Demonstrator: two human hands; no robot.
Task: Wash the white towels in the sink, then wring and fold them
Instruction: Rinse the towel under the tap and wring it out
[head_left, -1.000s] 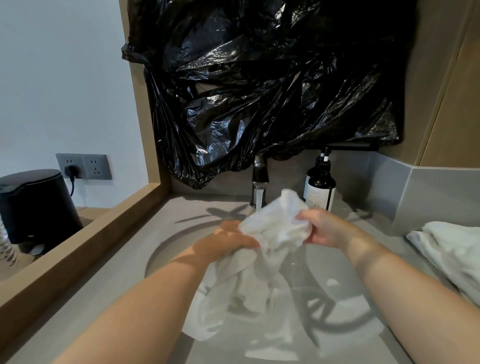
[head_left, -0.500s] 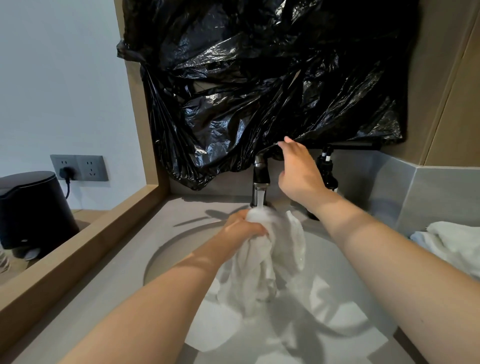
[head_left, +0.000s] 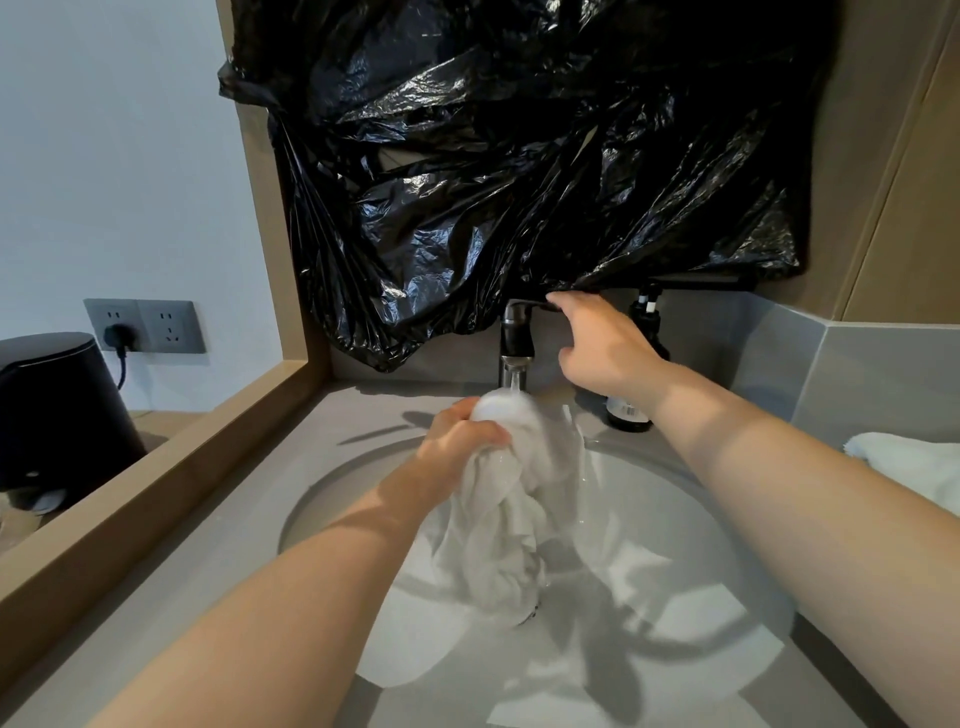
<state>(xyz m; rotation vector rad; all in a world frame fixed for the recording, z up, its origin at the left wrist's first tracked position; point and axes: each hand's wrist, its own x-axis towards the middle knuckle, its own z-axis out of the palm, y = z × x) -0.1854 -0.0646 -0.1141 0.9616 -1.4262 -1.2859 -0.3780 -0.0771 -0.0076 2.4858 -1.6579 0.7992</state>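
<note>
My left hand (head_left: 460, 439) grips a bunched white towel (head_left: 511, 509) and holds its top under the faucet (head_left: 516, 345), where water runs onto it. The rest of the towel hangs down into the round white sink (head_left: 691, 525). My right hand (head_left: 597, 348) is up at the faucet, its fingertips on the handle lever at the top. A second white towel (head_left: 914, 467) lies on the counter at the right edge, partly cut off by the frame.
A dark soap bottle (head_left: 636, 364) stands behind my right wrist. A black plastic bag (head_left: 519, 156) covers the wall above the faucet. A wooden ledge (head_left: 156, 467) borders the grey counter on the left, with a black appliance (head_left: 57, 410) and wall sockets (head_left: 143, 325) beyond.
My right hand let go of the towel and rose to the faucet handle. Water now runs. My left hand brought the towel's top under the spout.
</note>
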